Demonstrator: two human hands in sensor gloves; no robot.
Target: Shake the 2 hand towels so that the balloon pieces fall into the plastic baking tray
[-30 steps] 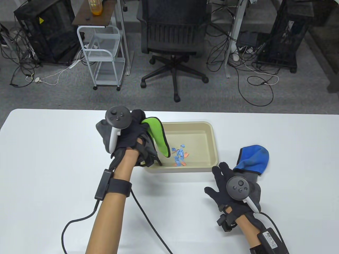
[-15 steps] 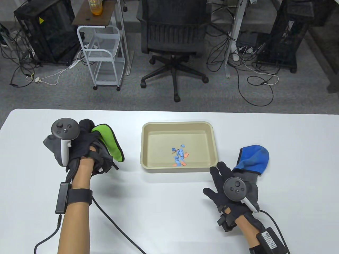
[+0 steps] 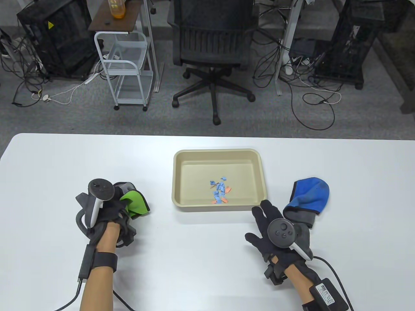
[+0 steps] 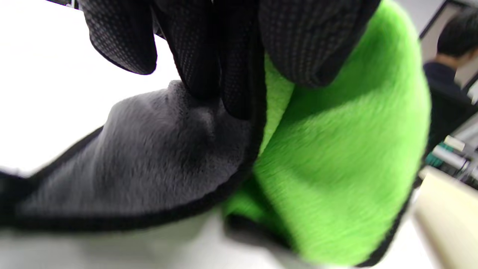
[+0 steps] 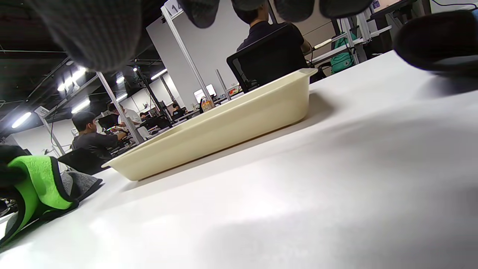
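- Black gloves cover both of our hands, nearest to us on the white table (image 3: 201, 259); our right hand (image 3: 275, 233) lies at the near right with its fingers spread and straight, holding nothing, just beside the blue towel.
- Our left hand (image 3: 103, 213) at the near left has its fingers curled round the green towel (image 3: 136, 202), pinching a fold of it; the left wrist view shows the fingertips (image 4: 231, 74) dug into the cloth where its grey side meets its green side.
- We see the green towel as plush, lime on one face and grey on the other, edged with a black hem, bunched up with its lower part resting on the table, well left of the tray.
- A little farther, on the right, the blue towel (image 3: 311, 194) lies crumpled on the table, bright blue above a grey underside, just right of the tray's near right corner.
- Between the two towels stands the tray (image 3: 181, 155), cream plastic, shallow, with rounded corners.
- Inside it, toward its near wall, lies a small heap of balloon pieces (image 3: 219, 193), mostly blue with a few orange.
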